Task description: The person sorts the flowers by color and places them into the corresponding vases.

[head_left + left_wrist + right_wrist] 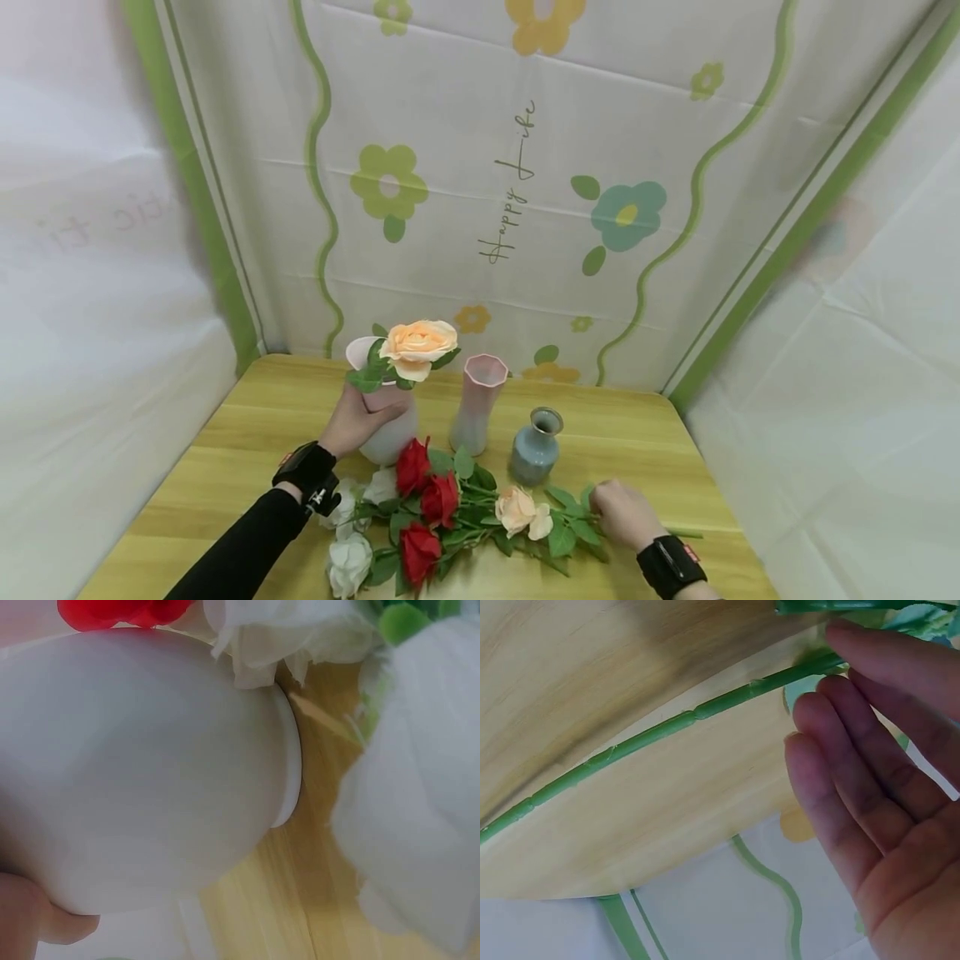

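My left hand grips a white and pale pink vase around its upper body at the back left; its rounded white side fills the left wrist view. A peach rose with green leaves stands in that vase, its stem hidden inside. At the right, my right hand pinches a green flower stem between thumb and fingertips. In the head view, this stem appears to belong to a second peach rose lying on the table.
Red roses and white roses lie in a pile at the front of the wooden table. Behind them stand a tall pink-rimmed vase and a small blue-grey vase. A printed curtain encloses the back and sides.
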Action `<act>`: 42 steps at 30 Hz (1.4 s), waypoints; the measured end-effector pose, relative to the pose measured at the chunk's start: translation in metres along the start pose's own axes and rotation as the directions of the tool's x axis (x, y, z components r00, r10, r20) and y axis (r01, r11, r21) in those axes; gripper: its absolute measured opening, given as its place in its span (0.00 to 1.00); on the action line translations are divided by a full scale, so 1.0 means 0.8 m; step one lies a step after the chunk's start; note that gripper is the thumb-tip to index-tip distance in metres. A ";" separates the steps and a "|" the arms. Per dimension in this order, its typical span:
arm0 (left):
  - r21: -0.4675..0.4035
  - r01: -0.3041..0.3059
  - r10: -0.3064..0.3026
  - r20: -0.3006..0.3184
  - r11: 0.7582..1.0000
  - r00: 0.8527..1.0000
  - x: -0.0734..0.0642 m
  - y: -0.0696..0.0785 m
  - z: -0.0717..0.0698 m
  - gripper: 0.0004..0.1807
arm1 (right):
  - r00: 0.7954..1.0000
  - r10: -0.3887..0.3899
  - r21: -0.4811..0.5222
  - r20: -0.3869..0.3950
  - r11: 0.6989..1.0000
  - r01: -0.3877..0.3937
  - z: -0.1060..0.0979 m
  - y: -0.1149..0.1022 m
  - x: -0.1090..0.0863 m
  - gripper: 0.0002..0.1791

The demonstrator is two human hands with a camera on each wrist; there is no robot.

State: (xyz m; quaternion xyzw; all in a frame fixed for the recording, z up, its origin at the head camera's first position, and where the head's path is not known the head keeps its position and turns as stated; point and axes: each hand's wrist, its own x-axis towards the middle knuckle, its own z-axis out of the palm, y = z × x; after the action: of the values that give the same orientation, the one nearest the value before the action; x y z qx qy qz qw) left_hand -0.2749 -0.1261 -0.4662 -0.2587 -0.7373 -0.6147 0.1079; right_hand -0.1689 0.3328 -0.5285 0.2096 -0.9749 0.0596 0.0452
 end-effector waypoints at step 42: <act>-0.039 0.010 -0.009 0.017 0.999 1.000 -0.001 -0.006 -0.002 0.41 | 0.990 -0.071 -0.128 -0.119 0.990 0.056 0.003 -0.009 0.000 0.32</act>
State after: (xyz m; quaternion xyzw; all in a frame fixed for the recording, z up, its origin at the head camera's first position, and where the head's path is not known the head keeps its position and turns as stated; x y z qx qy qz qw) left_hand -0.2767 -0.1280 -0.4703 -0.2625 -0.7271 -0.6274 0.0936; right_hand -0.1657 0.3260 -0.5302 0.2332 -0.9649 0.0103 0.1204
